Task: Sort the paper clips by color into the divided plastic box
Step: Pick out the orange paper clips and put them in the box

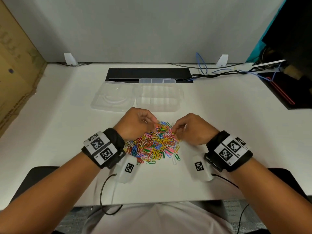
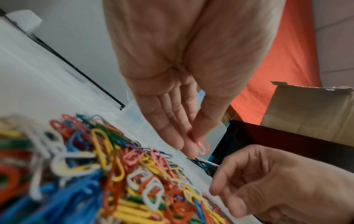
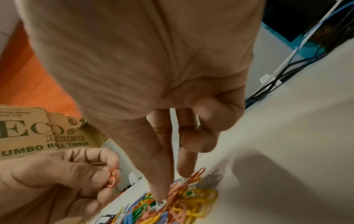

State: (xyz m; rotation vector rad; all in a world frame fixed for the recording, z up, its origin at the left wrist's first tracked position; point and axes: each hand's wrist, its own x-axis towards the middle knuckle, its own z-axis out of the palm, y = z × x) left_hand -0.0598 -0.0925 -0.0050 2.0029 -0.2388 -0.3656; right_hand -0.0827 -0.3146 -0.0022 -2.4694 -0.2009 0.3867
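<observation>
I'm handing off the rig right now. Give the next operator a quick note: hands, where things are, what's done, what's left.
Left hand pinches orange-red clips just above the pile.
Right hand has its fingertips in the pile of mixed clips, on an orange one; whether it is gripped I cannot tell.
Divided box sits open behind the pile, its lid lying on the left; no clips show in its compartments.
Done: nothing sorted yet.
Left: every colour.
</observation>
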